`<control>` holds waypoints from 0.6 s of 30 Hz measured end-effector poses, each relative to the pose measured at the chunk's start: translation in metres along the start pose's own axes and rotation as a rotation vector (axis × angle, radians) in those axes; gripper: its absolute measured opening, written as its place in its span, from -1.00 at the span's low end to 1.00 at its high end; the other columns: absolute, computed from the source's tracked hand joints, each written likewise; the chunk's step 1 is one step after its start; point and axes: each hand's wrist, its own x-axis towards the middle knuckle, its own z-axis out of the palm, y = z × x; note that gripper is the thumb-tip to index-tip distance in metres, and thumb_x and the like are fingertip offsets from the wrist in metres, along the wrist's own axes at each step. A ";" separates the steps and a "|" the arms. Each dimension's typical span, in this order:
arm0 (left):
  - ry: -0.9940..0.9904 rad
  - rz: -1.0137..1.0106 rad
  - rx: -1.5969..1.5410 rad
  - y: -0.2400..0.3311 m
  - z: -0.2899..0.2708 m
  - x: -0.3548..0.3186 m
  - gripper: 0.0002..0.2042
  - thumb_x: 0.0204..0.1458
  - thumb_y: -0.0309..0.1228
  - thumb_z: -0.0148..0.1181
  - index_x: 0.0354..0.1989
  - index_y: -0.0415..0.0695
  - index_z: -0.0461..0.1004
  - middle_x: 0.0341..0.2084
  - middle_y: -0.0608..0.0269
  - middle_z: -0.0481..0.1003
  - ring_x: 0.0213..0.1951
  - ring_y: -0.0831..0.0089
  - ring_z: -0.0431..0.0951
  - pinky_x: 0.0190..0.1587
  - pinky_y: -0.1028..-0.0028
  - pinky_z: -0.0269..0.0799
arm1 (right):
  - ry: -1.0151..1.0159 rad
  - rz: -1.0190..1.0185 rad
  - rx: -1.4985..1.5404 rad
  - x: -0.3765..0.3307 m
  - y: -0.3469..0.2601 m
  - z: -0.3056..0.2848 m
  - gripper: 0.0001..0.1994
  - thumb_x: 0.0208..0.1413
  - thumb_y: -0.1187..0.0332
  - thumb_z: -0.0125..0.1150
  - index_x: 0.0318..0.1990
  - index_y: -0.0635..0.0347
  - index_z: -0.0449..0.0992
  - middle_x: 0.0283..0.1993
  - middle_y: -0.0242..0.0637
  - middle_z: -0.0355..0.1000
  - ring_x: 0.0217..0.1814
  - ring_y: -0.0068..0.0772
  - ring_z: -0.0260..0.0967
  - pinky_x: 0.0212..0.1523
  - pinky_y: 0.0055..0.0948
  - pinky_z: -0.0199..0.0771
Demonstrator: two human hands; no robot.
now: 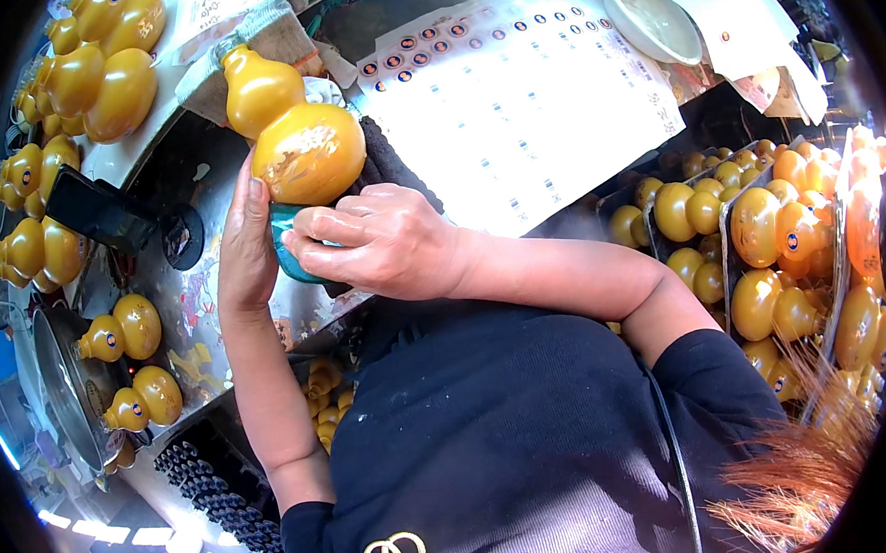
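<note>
We see the yellow gourd (308, 155) just left of the sticker sheet (527, 162), its larger bulb toward the person. The left hand (246, 237) sets its thumb upright at that bulb's side, probably to steady it; the other fingers are hidden, so we cannot tell their state. Near the sheet's lower left, the right hand (391, 241) curls its fingers together around a teal thing (296, 246), perhaps a cloth, just below the bulb. We find the packed gourds (758, 228) right of the sheet, divided into rows, perhaps against knocks.
</note>
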 end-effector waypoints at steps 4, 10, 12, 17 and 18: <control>0.038 0.038 0.078 -0.004 -0.004 0.002 -0.36 0.23 0.02 -0.12 0.33 -0.20 0.02 0.20 0.11 0.23 0.23 0.34 0.26 0.28 0.34 0.13 | -0.029 0.120 0.269 -0.004 0.003 -0.009 -0.80 -0.08 0.45 0.20 -0.23 0.06 0.49 -0.27 -0.40 0.40 -0.33 -0.41 0.43 -0.30 -0.45 0.42; 0.170 0.199 0.235 -0.009 -0.003 0.005 -0.17 0.09 0.17 0.00 0.33 -0.25 0.00 0.22 0.10 0.18 0.28 0.32 0.18 0.33 0.36 -0.02 | 0.059 0.971 1.291 0.004 0.057 -0.049 -0.76 0.14 0.21 0.13 -0.24 0.23 0.48 -0.31 -0.41 0.44 -0.23 -0.55 0.36 -0.14 -0.50 0.37; 0.174 0.204 0.297 -0.011 -0.002 0.011 -0.15 0.07 0.18 0.03 0.33 -0.27 0.01 0.20 0.11 0.20 0.27 0.34 0.17 0.32 0.38 -0.02 | -0.098 1.047 0.950 0.019 0.068 -0.049 -0.50 0.12 -0.09 0.09 -0.16 0.26 0.42 -0.33 -0.34 0.42 -0.28 -0.55 0.34 -0.20 -0.54 0.33; 0.145 0.111 0.185 -0.010 0.006 0.009 -0.20 0.11 0.07 0.07 0.35 -0.25 -0.05 0.21 0.12 0.19 0.27 0.35 0.17 0.32 0.38 -0.04 | -0.364 0.978 0.591 0.029 0.085 -0.017 -0.14 -0.18 -0.37 0.24 0.01 0.33 0.42 -0.36 -0.21 0.39 -0.33 -0.47 0.35 -0.27 -0.53 0.33; 0.147 0.107 0.162 -0.010 0.007 0.010 -0.22 0.13 0.04 0.05 0.35 -0.25 -0.05 0.21 0.12 0.19 0.27 0.36 0.17 0.32 0.37 -0.04 | -0.424 1.002 0.605 0.032 0.085 -0.018 -0.13 -0.20 -0.40 0.22 -0.04 0.32 0.46 -0.24 -0.06 0.44 -0.23 -0.34 0.42 -0.21 -0.46 0.39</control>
